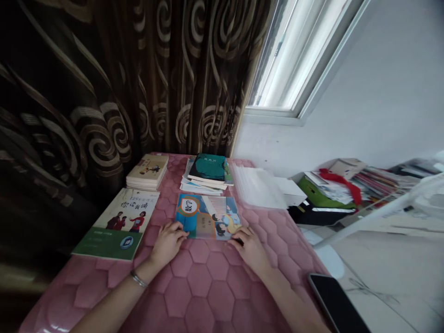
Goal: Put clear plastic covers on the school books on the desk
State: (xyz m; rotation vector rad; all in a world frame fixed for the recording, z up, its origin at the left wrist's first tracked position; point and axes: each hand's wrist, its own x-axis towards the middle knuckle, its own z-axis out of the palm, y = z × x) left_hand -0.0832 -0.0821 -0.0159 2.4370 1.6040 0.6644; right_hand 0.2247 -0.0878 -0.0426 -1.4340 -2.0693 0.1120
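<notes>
A blue picture-cover book (207,216) lies flat in the middle of the pink quilted table top (208,286). My left hand (169,242) rests at the book's near left corner, fingers curled onto its edge. My right hand (249,246) sits at the near right corner, fingers bent and pressing on the cover's edge. A thin bracelet circles my left wrist.
A green-and-white book (120,224) lies to the left, a stack of tan books (148,172) behind it. A dark teal book tops another stack (207,175) at the back. Clear plastic sleeves (256,187) lie right. A dark phone (336,303) lies beside the table. Curtain behind, cluttered papers right.
</notes>
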